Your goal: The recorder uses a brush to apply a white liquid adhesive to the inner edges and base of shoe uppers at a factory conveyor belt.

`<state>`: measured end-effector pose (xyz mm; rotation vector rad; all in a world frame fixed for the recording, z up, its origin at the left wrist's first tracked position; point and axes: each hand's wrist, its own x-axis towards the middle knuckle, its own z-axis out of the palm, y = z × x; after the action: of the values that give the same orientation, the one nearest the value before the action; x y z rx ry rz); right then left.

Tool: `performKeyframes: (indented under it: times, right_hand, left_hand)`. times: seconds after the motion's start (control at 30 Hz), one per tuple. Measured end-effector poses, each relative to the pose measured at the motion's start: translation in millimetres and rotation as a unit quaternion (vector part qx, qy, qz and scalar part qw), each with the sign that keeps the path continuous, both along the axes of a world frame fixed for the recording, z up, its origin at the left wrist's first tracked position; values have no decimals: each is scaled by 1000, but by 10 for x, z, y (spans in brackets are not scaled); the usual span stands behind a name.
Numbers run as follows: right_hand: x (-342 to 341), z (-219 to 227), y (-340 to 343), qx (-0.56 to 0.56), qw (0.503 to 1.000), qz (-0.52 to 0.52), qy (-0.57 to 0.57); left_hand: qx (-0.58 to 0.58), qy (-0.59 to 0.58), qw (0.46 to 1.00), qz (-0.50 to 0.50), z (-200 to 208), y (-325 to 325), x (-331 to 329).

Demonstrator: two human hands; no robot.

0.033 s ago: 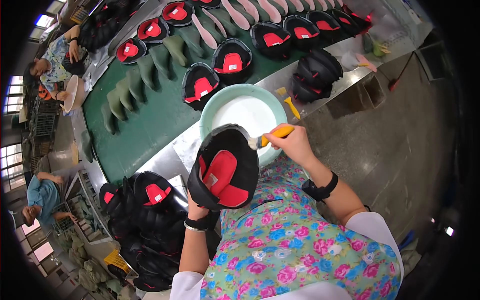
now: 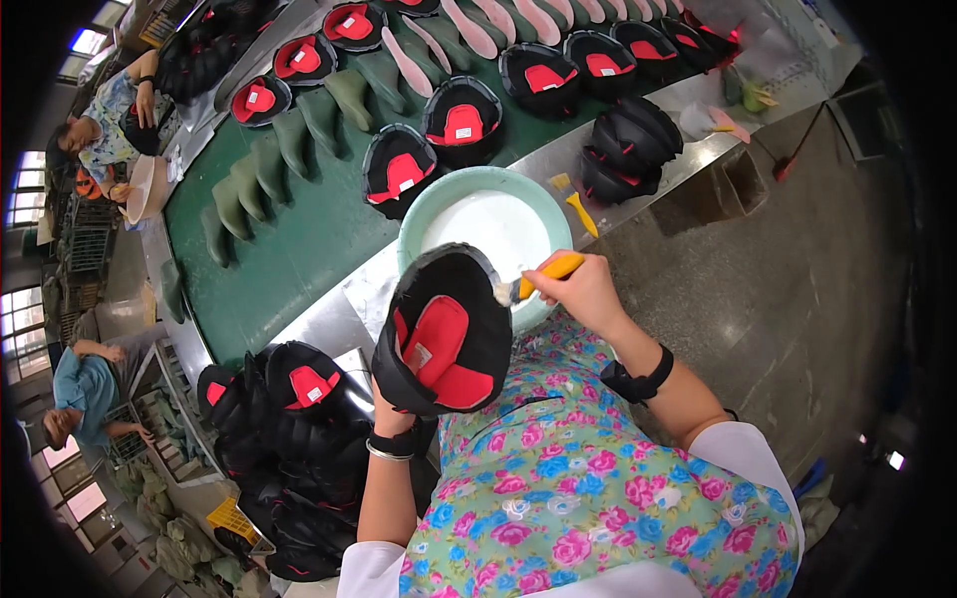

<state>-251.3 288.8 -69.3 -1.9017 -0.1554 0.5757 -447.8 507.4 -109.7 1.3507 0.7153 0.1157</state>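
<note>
My left hand (image 2: 391, 417) is closed on the lower end of a black shoe upper (image 2: 445, 334) with a red lining, held tilted with its opening facing up. The upper hides most of those fingers. In my right hand (image 2: 590, 296) a paintbrush (image 2: 550, 273) with a yellow handle is pinched. Its whitish bristles meet the right edge of the upper. Behind the upper stands a pale green basin (image 2: 420, 209) of white liquid (image 2: 483, 225), partly covered by it.
Another yellow brush (image 2: 580, 213) lies right of the basin. Black-and-red uppers (image 2: 401, 171), green shoe lasts (image 2: 291, 140) and pink insole-shaped pieces (image 2: 407, 64) line the green tabletop (image 2: 254, 289). More uppers (image 2: 289, 468) are heaped at left. Two people (image 2: 88, 394) are at far left.
The brush and my right hand have shifted slightly down along the upper's edge. The upper has moved a little left and up.
</note>
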Motion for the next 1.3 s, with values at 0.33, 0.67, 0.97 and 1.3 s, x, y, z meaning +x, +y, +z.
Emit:
performKeyframes:
  times: [0.33,0.67,0.97,1.3]
  right_hand:
    - [-450,817,109,88,982,150,73]
    - [76,367,345,50,986,154,-40]
    - [367,-591,420,-41,985,128,-111]
    - [220,-997,366,-87,962,155,-207]
  left_hand:
    - [-66,-75,989,107,76,132,-37]
    - [-92,-155,972,148,118,160,-257]
    - [-363,19,911,194,-22,248,-804]
    - [-623,53,781,8,-470,9,-514]
